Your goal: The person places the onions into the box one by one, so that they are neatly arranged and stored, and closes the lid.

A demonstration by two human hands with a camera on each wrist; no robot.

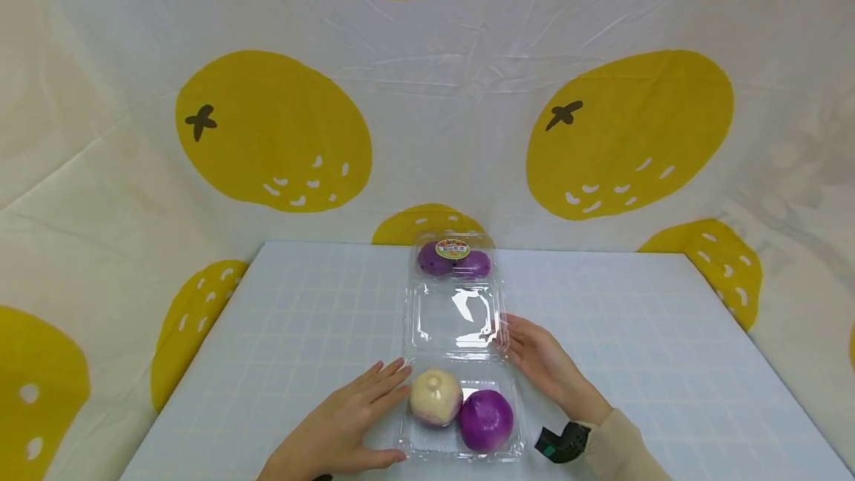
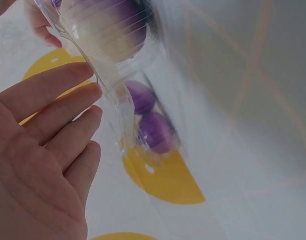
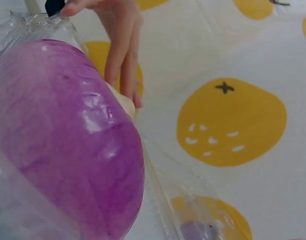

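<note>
A clear plastic clamshell box [image 1: 461, 447] lies open on the table. Its near tray holds a cream-topped turnip [image 1: 436, 397] on the left and a purple turnip [image 1: 486, 421] on the right. The raised or laid-back lid [image 1: 441, 318] extends toward the back. My left hand [image 1: 347, 418] is spread with fairly straight fingers, its fingertips at the tray's left edge; the left wrist view shows its palm and fingers [image 2: 68, 120] beside the plastic. My right hand [image 1: 548, 362] reaches to the lid's right edge with extended fingers, the fingertips partly seen through plastic.
Behind the lid stands another clear box [image 1: 490, 243] with two purple round vegetables [image 1: 473, 264] and an oval label [image 1: 452, 249]. A pale checked cloth covers the table [image 1: 320, 303]. A curtain [image 1: 454, 132] with yellow fruit prints hangs around the back and sides.
</note>
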